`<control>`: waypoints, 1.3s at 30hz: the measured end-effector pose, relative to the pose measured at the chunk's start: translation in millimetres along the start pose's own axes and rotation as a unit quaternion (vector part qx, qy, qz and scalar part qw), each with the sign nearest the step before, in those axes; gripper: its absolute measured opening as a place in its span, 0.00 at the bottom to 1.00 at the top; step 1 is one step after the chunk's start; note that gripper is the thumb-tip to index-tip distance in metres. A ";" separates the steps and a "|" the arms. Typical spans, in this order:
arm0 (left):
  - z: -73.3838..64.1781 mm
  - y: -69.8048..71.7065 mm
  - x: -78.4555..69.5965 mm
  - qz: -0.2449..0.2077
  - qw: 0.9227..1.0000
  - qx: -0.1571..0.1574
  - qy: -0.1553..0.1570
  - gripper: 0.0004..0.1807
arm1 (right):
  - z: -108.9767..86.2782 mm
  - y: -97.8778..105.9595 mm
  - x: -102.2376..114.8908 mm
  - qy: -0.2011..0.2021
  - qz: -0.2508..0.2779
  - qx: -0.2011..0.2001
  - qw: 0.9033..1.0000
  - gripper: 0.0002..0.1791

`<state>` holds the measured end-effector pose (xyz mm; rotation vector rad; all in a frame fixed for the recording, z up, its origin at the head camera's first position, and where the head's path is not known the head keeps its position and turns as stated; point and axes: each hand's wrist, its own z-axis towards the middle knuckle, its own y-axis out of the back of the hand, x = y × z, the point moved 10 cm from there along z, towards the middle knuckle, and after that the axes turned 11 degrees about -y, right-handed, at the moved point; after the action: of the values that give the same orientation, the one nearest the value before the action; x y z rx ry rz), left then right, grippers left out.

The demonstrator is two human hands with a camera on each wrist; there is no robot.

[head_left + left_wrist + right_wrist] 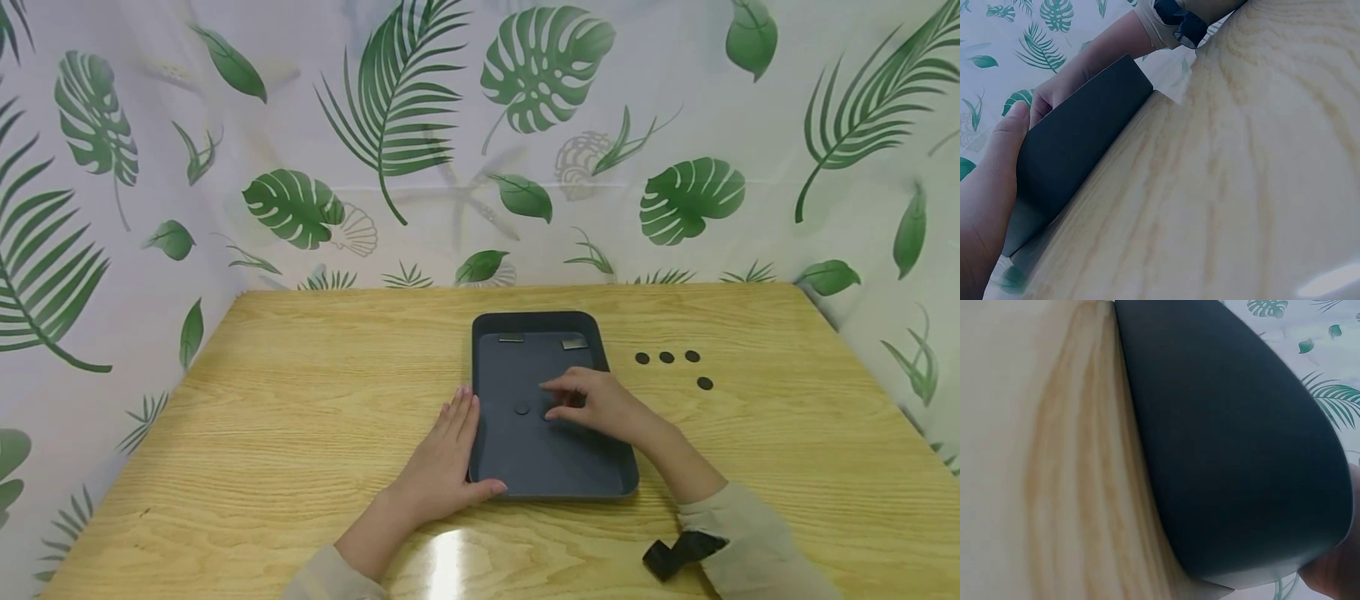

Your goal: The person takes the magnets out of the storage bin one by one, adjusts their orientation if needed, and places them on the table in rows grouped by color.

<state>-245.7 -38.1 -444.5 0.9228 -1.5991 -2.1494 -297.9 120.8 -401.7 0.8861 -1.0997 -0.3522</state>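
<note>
A dark grey rectangular tray (558, 467) lies on the wooden table. My left hand (444, 454) rests along its left wall with straight fingers, the thumb at the near rim. Over the tray's middle is my right hand (592, 404), its fingers bent and the thumb and index fingertips apart. A small dark disc (522, 408) lies on the tray floor just left of those fingertips; a sliver of another dark round shape shows at the thumb tip. Two small shiny rectangular plates (512, 337) sit at the tray's far end. In the right wrist view the tray's outer wall (1229, 437) hides the fingertips.
Several dark discs (666, 357) lie on the table (315, 383) to the right of the tray's far half. A black wrist strap (682, 554) is on the right sleeve. Behind the table hangs a leaf-patterned cloth (420, 200).
</note>
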 end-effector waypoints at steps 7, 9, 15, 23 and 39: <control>0.7 -0.4 -0.3 0.005 1.000 0.002 0.004 0.57 | 0.2 -9.5 -2.9 -0.024 -0.044 0.038 0.998 0.22; 0.6 -0.4 -0.7 0.003 1.000 0.003 0.004 0.57 | -0.1 -12.1 -2.8 -0.025 -0.057 0.045 0.997 0.22; -0.1 -2.1 -0.3 0.000 1.000 0.009 0.008 0.57 | 0.2 -17.0 -2.5 -0.026 -0.081 0.054 0.995 0.21; 1.3 -1.2 -1.6 -0.002 1.000 0.006 0.003 0.57 | -0.1 -17.5 -0.1 -0.024 -0.093 0.046 0.994 0.15; 0.4 -0.2 -2.1 -0.004 1.000 0.007 0.001 0.57 | -0.8 -22.7 4.6 -0.001 -0.145 0.022 0.989 0.03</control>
<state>-244.3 -36.5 -443.9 0.9377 -1.6132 -2.1452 -291.3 104.2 -416.3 1.0881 -0.9847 -0.5709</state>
